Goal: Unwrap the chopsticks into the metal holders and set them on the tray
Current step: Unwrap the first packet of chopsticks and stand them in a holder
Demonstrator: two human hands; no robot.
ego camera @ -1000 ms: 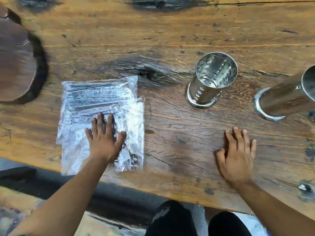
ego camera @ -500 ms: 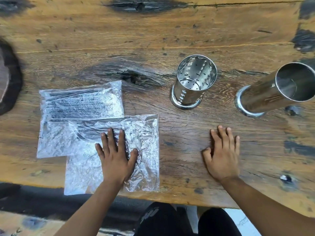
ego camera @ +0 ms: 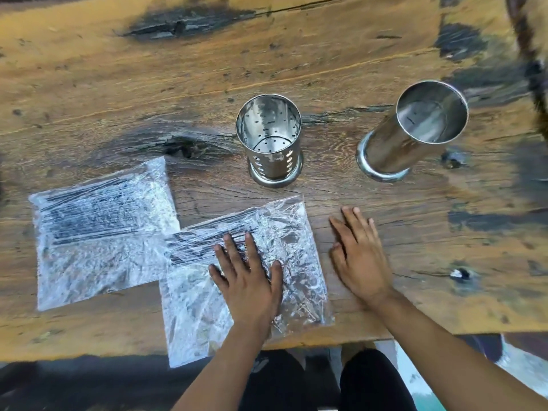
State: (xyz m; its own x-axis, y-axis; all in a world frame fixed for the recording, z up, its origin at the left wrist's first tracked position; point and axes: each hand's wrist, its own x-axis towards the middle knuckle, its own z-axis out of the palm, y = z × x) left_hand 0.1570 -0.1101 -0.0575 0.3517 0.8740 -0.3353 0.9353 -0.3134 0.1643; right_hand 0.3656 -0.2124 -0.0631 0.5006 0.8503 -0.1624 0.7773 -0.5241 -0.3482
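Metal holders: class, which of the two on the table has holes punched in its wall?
The perforated holder, the one nearer the plastic packets. The plain holder, farther right, has a smooth, unbroken wall.

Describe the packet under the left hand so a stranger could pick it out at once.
On the wooden table, two clear plastic packets of dark chopsticks lie near the front edge, below two metal holders. The nearer packet overhangs that edge. It alone has the left hand pressed flat on it; the other packet lies untouched further left.
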